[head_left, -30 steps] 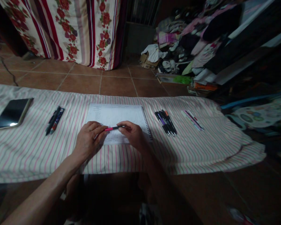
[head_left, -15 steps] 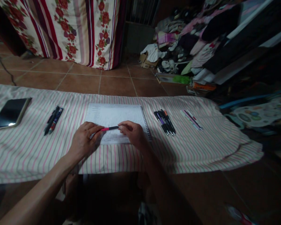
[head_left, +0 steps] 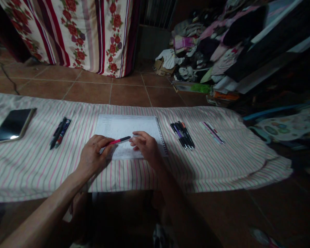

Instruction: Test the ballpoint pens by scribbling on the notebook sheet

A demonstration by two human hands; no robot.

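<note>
Striped cloth (head_left: 222, 162) | left hand (head_left: 93, 156) pinches red pen (head_left: 117, 141) | right hand (head_left: 146, 148) at tip, grip unclear

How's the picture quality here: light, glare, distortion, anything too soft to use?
Head view: dim overall, with the bottom nearly black below the cloth; one small glare spot on the phone; wide-angle bending bows the cloth's far edge; the pen in the left hand is clear, but the notebook writing is too faint to read.
</note>
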